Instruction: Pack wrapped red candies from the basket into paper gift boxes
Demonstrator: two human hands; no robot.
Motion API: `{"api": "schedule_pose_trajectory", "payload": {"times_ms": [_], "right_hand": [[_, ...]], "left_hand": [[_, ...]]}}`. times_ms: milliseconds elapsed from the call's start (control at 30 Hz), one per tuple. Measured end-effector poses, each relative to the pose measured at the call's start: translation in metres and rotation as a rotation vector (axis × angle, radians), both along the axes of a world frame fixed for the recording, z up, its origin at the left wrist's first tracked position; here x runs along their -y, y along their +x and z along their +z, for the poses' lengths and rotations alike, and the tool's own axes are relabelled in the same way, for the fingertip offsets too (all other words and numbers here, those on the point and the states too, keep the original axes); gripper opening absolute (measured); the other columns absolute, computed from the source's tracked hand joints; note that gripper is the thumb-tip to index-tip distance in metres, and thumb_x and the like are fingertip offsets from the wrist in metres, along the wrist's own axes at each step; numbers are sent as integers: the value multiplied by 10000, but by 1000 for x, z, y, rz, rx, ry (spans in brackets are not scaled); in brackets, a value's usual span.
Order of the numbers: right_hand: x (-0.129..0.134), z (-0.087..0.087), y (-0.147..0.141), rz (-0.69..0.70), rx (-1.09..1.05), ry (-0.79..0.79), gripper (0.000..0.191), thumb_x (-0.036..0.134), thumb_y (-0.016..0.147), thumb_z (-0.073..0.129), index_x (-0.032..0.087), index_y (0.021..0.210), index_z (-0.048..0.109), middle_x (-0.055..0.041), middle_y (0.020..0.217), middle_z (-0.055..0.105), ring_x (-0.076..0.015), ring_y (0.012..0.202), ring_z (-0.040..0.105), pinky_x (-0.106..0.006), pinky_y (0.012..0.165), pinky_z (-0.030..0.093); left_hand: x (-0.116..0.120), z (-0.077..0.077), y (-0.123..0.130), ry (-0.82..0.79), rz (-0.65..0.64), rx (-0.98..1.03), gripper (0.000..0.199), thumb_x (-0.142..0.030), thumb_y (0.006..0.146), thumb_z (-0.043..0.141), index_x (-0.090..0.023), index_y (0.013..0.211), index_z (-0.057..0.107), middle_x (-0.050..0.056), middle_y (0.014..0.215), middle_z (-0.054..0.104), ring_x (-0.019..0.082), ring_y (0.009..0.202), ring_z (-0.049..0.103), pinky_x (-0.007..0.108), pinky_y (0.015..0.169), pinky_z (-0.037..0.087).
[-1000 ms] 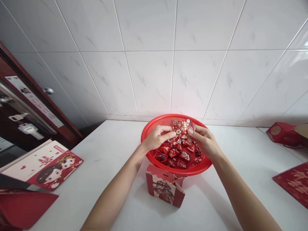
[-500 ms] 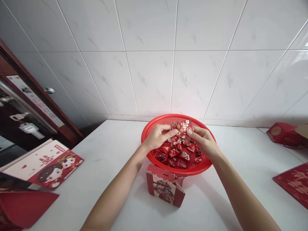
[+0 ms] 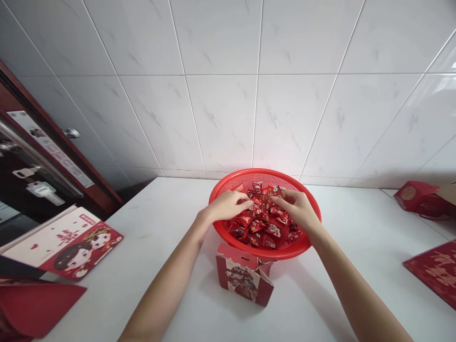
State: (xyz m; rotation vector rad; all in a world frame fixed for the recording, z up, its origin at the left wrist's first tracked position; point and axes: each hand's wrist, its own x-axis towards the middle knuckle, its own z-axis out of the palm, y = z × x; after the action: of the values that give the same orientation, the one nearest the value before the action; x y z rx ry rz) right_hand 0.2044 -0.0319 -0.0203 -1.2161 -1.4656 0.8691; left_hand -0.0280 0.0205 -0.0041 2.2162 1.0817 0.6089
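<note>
Pinching a red packet [image 3: 270, 192] with the right hand [image 3: 299, 209], among small shiny packs [image 3: 273, 230] in the red basket [image 3: 274, 254]. Holding the left hand [image 3: 225, 206] near, over the packs, with a spread grip.

Red plastic basket [image 3: 302, 248], rounded, with perforated walls: upright and open at the scene's centre. Small glossy red wrapped sweets [image 3: 257, 225]: heaped loosely inside, at varied angles. Flat red packet with gold characters [image 3: 269, 194]: right of centre, above the heap's far part, partly hidden.
</note>
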Motion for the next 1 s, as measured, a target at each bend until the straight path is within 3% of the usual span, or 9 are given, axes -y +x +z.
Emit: {"api": "schedule_pose_trajectory", "payload": {"times_ms": [100, 167, 367, 567, 767, 867, 1000], "right_hand": [[-3, -5, 1, -20, 146, 2, 473, 491, 809, 736, 236, 545, 437, 20, 561, 451, -152, 567, 394, -309, 543, 308], [-5, -7, 1, -24, 207, 8, 454, 446, 803, 713, 242, 543, 401, 26, 554, 425, -150, 563, 380, -311, 547, 302], [-5, -9, -1, -53, 304, 26, 440, 389, 775, 687, 246, 533, 349, 33, 527, 393, -139, 531, 354, -304, 522, 282], [-3, -4, -5, -66, 387, 11, 412, 405, 763, 604, 249, 547, 290, 40, 523, 368, -127, 527, 341, -291, 517, 273], [-3, -3, -5, -52, 387, 14, 412, 433, 760, 594, 250, 554, 287, 41, 535, 363, -127, 540, 341, -289, 519, 273], [-4, -4, -4, -33, 365, 18, 409, 447, 770, 599, 250, 561, 308, 39, 543, 383, -131, 544, 363, -289, 521, 294], [-4, -5, -3, -29, 345, 24, 426, 466, 781, 607, 249, 568, 310, 39, 551, 391, -132, 548, 368, -289, 529, 305]], "left_hand": [[-6, -4, -4, -90, -84, -382, 220, -306, 918, 604, -227, 985, 798, 54, 934, 791, 237, 847, 682, 296, 706, 427], [-8, -7, -4, -135, -135, -522, 262, -274, 899, 609, -237, 1070, 805, 62, 1009, 801, 248, 908, 697, 291, 716, 442], [-4, -5, 3, -215, -189, -693, 461, -131, 872, 566, -295, 1248, 775, 49, 1220, 778, 271, 1066, 711, 294, 809, 499], [3, 10, 12, -230, -183, -882, 737, -101, 869, 550, -358, 1558, 496, 64, 1488, 632, 299, 1236, 665, 313, 892, 546], [3, 11, 20, -210, -232, -931, 767, -76, 871, 533, -357, 1580, 457, 59, 1589, 533, 305, 1381, 575, 357, 1060, 503], [2, 6, 20, -195, -217, -918, 746, -53, 830, 555, -361, 1510, 552, 64, 1552, 571, 312, 1347, 600, 342, 1012, 520], [0, 1, 20, -171, -218, -883, 622, -43, 797, 560, -294, 1355, 672, 87, 1352, 699, 286, 1130, 694, 295, 832, 533]]}}
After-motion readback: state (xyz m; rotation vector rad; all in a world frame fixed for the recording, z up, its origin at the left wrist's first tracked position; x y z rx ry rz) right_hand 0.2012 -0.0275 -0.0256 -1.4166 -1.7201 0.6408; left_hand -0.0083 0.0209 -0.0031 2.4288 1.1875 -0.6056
